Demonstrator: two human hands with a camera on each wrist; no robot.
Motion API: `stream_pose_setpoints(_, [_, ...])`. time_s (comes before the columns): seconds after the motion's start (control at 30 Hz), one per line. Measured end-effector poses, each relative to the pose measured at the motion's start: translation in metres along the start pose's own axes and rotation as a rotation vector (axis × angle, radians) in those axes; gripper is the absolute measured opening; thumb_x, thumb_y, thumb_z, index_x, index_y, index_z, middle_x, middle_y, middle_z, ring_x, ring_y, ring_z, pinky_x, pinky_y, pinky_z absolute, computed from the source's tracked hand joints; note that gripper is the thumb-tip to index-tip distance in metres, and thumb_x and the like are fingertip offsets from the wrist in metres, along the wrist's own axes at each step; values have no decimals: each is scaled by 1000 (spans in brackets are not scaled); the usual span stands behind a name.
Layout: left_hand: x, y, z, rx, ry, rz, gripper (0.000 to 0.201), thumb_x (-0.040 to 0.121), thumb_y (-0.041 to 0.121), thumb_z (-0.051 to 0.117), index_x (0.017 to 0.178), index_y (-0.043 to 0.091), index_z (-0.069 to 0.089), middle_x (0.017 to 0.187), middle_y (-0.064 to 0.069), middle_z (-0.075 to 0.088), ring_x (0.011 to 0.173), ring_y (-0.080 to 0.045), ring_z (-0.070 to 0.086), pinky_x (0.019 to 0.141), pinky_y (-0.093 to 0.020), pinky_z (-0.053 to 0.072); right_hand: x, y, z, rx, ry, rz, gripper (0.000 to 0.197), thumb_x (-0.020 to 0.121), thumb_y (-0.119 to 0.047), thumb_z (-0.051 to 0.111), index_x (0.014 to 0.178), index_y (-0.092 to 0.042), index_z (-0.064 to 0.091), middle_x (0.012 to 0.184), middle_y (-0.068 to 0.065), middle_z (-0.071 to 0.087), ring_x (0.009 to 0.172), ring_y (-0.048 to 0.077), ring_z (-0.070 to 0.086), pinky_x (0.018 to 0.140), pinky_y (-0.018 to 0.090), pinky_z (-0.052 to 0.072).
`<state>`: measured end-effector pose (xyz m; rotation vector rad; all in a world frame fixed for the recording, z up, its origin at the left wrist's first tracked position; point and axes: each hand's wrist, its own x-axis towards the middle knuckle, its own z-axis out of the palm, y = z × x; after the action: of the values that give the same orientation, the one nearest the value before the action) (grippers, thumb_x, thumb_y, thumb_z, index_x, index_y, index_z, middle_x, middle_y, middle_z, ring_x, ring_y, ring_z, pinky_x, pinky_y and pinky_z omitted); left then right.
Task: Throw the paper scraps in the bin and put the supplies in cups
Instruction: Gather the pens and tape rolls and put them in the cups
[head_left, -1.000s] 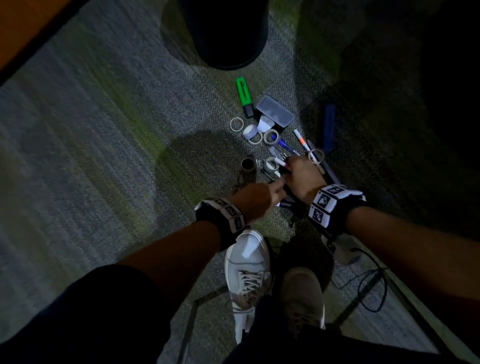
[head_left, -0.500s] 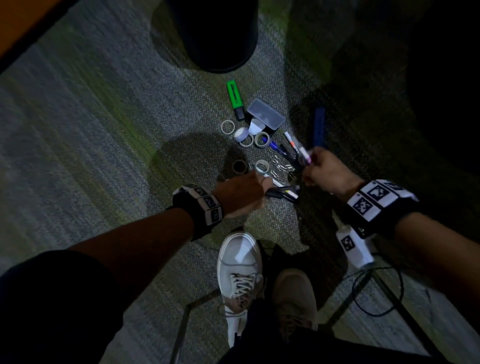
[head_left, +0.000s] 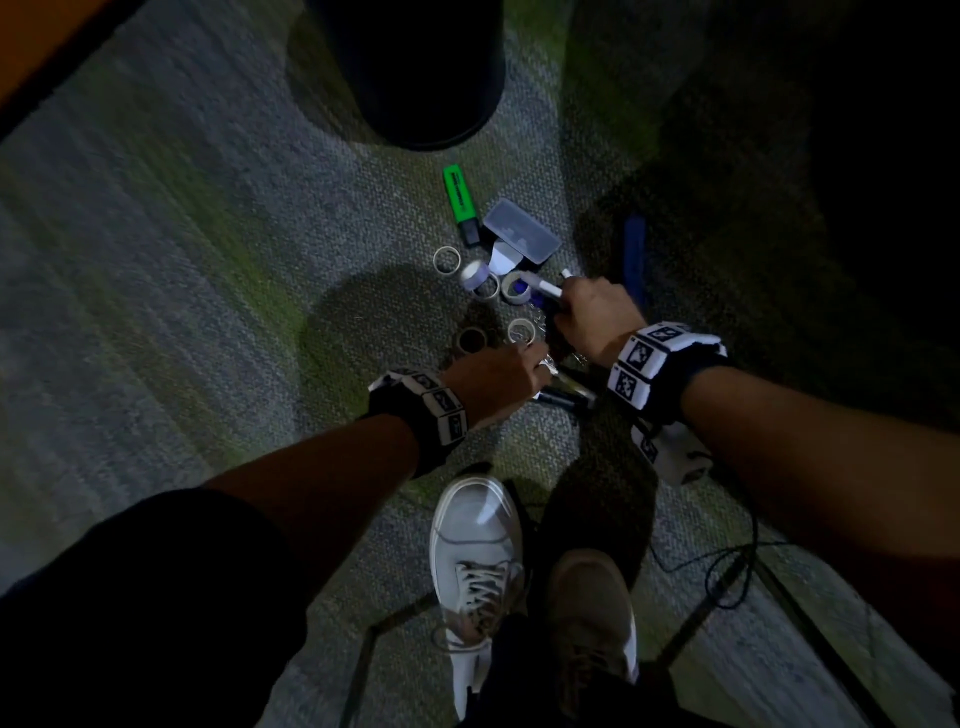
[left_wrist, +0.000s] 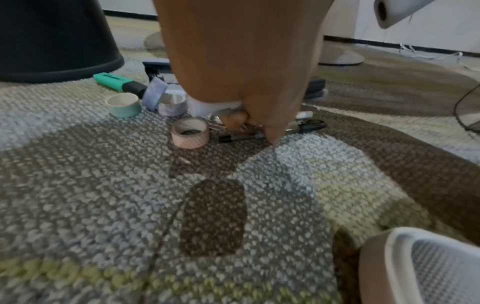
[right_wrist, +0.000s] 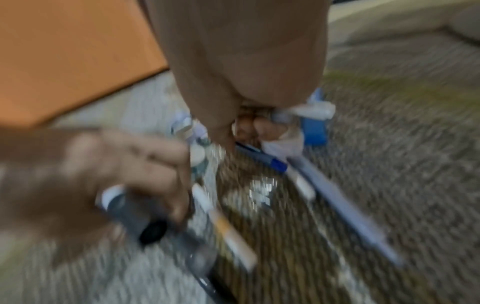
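1. The left hand (left_wrist: 244, 67) is down on the carpet (left_wrist: 103, 205). Its fingers (left_wrist: 270, 131) are curled and pinch small white paper scraps (left_wrist: 205, 107) against the palm, right by a black pen (left_wrist: 262, 136). I cannot tell if the pen is in the pinch too
2. The right hand (head_left: 592, 319) is curled tight round a white marker (head_left: 543, 287) and some more white paper (right_wrist: 311, 110). That wrist view is very blurry, so I cannot tell what else it holds
3. Paper scraps are light, thin and soft. I think they crush easily and can slip out, so bunch them in the fist and keep the fingers closed
4. Pens and markers are stiff, smooth and light. They roll. I would take each 1 by the middle of its body, or grab a few side by side
5. Just past the fingers sit small tape rolls (left_wrist: 191, 133), each a hard ring with a hole. Pinch the wall of a ring, or hook 1 finger through
6. The shiny bits (right_wrist: 257, 192) between the hands may be clips. They are tiny, so they are fiddly to pick up
7. Farther out lie a green highlighter (head_left: 460, 200) and a clear little box (head_left: 522, 234). Both look hard and easy to hold by their long sides
8. The black bin (head_left: 415, 78) stands on the carpet beyond the pile, near enough for the scraps. I see no cups in any view
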<state>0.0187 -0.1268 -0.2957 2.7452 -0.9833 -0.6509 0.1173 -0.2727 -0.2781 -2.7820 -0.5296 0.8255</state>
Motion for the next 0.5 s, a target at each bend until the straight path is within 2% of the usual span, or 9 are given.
stream_pose_setpoints(0.07, [-3, 1, -11, -85, -30, -6, 16, 78, 1, 56, 94, 4, 58, 103, -19, 58, 74, -41, 64, 48, -44, 53, 0, 3, -11, 86, -30, 59, 30, 85, -29, 64, 105, -6, 62, 101, 17, 65, 90, 33, 63, 77, 38, 51])
stream_pose_setpoints(0.1, [-6, 1, -19, -135, -48, -17, 23, 78, 4, 59, 101, 5, 56, 108, -18, 58, 84, -41, 64, 54, -46, 54, -1, 6, -16, 158, -55, 80, 29, 84, -31, 66, 100, -6, 63, 94, 14, 64, 83, 28, 63, 74, 36, 51])
stream_pose_setpoints(0.13, [-7, 1, -27, -182, -54, -40, 25, 80, 6, 59, 104, 6, 53, 109, -16, 58, 91, -41, 64, 59, -45, 54, 0, 11, -22, 283, -78, 102, 25, 84, -30, 65, 91, -6, 63, 83, 12, 62, 72, 22, 61, 67, 33, 49])
stream_pose_setpoints(0.2, [-9, -1, -41, -227, -48, -107, 20, 85, 12, 56, 105, 10, 51, 104, -13, 62, 90, -38, 65, 60, -38, 47, -1, 24, -30, 623, -105, 167, 20, 87, -20, 62, 72, -7, 59, 60, 6, 56, 45, 8, 52, 51, 28, 41])
stream_pose_setpoints(0.23, [-8, -4, -46, -226, -42, -143, 21, 88, 17, 56, 107, 11, 50, 102, -13, 64, 87, -37, 66, 59, -36, 44, -2, 33, -33, 753, -86, 213, 22, 88, -18, 61, 68, -8, 58, 53, 4, 55, 39, 6, 49, 47, 26, 40])
stream_pose_setpoints(0.33, [-1, -15, -50, -139, -103, -178, 29, 90, 25, 55, 116, 13, 49, 98, -15, 67, 85, -37, 68, 63, -39, 53, -8, 58, -45, 973, -51, 282, 20, 87, -19, 56, 73, -6, 60, 52, 7, 60, 40, 18, 53, 41, 21, 41])
stream_pose_setpoints(0.4, [7, -18, -50, -97, -131, -138, 24, 90, 19, 51, 113, 12, 53, 97, -16, 66, 84, -37, 68, 64, -42, 55, -12, 73, -48, 1062, -58, 295, 22, 94, -9, 51, 72, -10, 53, 46, 3, 57, 32, 12, 47, 35, 18, 35])
stream_pose_setpoints(0.5, [19, -17, -46, -146, -158, -83, 27, 89, 4, 45, 113, 11, 56, 98, -19, 64, 83, -37, 66, 67, -42, 54, -18, 88, -44, 1031, -124, 286, 23, 95, -2, 46, 73, -8, 51, 49, 6, 57, 34, 13, 46, 39, 26, 37])
